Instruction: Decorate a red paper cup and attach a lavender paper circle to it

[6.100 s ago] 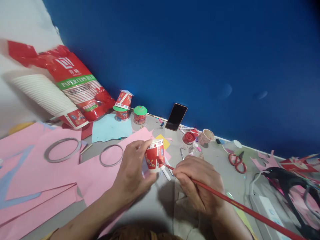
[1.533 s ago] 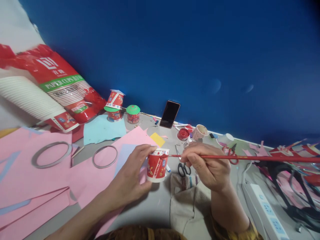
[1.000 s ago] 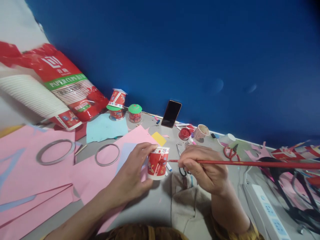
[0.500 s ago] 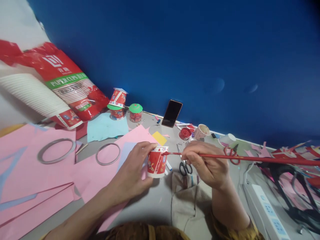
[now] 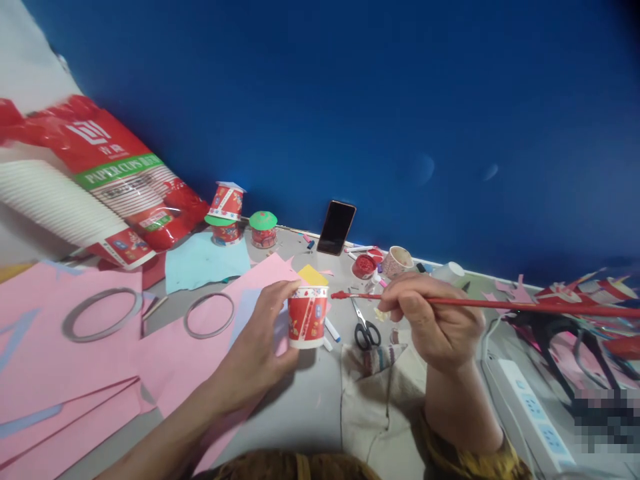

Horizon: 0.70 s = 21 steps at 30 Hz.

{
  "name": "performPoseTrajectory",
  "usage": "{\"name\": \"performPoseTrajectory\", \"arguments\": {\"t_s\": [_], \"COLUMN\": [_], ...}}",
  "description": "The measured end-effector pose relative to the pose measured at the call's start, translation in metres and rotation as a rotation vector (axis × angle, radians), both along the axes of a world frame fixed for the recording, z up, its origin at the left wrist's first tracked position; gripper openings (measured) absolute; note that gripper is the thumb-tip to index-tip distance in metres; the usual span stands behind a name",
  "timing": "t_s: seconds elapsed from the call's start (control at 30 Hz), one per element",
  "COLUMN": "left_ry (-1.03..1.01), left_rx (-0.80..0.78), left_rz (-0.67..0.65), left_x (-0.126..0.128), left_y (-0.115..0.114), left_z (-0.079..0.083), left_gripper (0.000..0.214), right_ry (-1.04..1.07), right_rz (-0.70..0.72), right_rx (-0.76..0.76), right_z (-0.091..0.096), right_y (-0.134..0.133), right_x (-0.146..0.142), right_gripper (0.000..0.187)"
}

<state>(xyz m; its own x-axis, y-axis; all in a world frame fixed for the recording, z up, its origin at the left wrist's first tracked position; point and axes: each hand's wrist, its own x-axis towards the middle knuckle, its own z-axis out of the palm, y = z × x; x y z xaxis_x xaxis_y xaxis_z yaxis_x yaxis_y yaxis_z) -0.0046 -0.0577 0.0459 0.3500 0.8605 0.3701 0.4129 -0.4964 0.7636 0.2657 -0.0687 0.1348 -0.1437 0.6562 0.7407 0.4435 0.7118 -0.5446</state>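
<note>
— Over the grey counter, in the head view: what to find first?

— One red paper cup, mouth up, snug in the left hand, gripped from its left side.

— And in the right hand?

— One long red paintbrush, pinched tight, much closer to the bristles than to the far end.

— Which way from the right hand to the cup?

— Straight across to the left.

— And the brush?

— Nearly level in the air, pointing left, red tip just beside the cup's right wall, up near the rim. Very close, with a tiny gap, so no touching.

— Which hand nearer to the cup?

— Left, for sure: right on it. Only the brush across the space to the other hand.

— Anything close by?

— Past the brush, one small pot with red inside. Nearer, scissors with black handles.
</note>
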Motion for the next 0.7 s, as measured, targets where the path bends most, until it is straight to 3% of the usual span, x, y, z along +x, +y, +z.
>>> {"name": "performPoseTrajectory", "arguments": {"t_s": [0.23, 0.4, 0.5, 0.6, 0.7], "left_ry": [-0.052, 0.043, 0.116, 0.063, -0.071], "left_rx": [-0.163, 0.076, 0.167, 0.109, -0.033], "left_rz": [0.221, 0.284, 0.291, 0.322, 0.401], "left_x": [-0.003, -0.007, -0.010, -0.011, -0.010], "left_y": [0.015, 0.023, 0.027, 0.030, 0.037], "left_z": [-0.008, -0.003, 0.006, 0.010, 0.005], "left_gripper": [0.080, 0.072, 0.071, 0.070, 0.075], "right_ry": [0.170, 0.117, -0.061, -0.137, -0.015], "right_rz": [-0.135, -0.153, -0.185, -0.242, -0.371], "right_rx": [0.040, -0.174, -0.196, -0.193, -0.269], "right_z": [-0.005, -0.017, -0.023, -0.029, -0.041], "right_y": [0.013, 0.038, 0.051, 0.061, 0.069], "right_x": [-0.001, -0.001, 0.007, 0.025, 0.047], "right_gripper": [0.026, 0.028, 0.028, 0.030, 0.036]}}
